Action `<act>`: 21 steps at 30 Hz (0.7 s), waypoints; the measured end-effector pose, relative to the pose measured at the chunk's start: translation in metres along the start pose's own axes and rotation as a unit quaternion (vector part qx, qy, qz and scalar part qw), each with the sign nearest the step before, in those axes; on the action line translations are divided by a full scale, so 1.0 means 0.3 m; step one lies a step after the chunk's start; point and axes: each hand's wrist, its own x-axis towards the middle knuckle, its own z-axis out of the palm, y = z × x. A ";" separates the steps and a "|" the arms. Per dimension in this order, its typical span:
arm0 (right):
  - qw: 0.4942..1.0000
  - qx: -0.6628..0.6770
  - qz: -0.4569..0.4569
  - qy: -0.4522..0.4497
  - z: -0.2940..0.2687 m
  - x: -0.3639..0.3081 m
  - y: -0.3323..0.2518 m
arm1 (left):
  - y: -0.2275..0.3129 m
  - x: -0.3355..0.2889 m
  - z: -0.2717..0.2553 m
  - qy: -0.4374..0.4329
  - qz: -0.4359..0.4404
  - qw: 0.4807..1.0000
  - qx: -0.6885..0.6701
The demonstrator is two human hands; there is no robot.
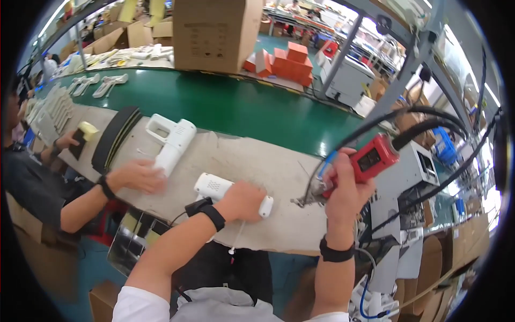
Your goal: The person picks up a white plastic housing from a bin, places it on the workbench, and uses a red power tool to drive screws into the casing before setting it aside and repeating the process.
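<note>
My left hand (245,202) is closed around a white plastic appliance housing (213,185) lying on the bench mat. One end of the housing has a patch of small holes, and its other end sticks out past my fingers. A thin white cord (240,236) with a small plug hangs from it over the bench edge. My right hand (347,192) grips a red electric screwdriver (374,156) with a black cable and a blue hose. The screwdriver's metal nose (316,192) points down and left, a little right of the housing and apart from it.
At left, a co-worker's blurred hand (140,176) is by a second white housing (173,145) with a loop handle. A dark curved pad (115,138) lies beyond it. The green conveyor belt (214,102) runs behind the mat, with a large carton (214,37) and orange boxes (287,63) behind.
</note>
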 end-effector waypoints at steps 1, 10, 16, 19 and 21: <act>1.000 0.002 -0.023 -0.007 0.006 0.001 0.010 | -0.001 0.001 -0.002 -0.003 -0.002 1.000 0.004; 0.998 -0.025 -0.056 -0.031 0.057 -0.029 0.071 | 0.039 0.016 -0.060 -0.044 -0.025 0.998 0.031; 0.998 0.023 -0.032 -0.039 0.119 -0.040 0.105 | 0.018 0.001 -0.057 -0.047 -0.036 0.998 -0.008; 0.999 0.003 -0.023 -0.037 0.136 -0.038 0.126 | 0.015 -0.005 -0.065 -0.057 -0.043 0.997 -0.005; 0.998 -0.009 -0.044 -0.039 0.130 -0.031 0.201 | 0.016 -0.004 -0.062 -0.050 -0.031 0.998 0.008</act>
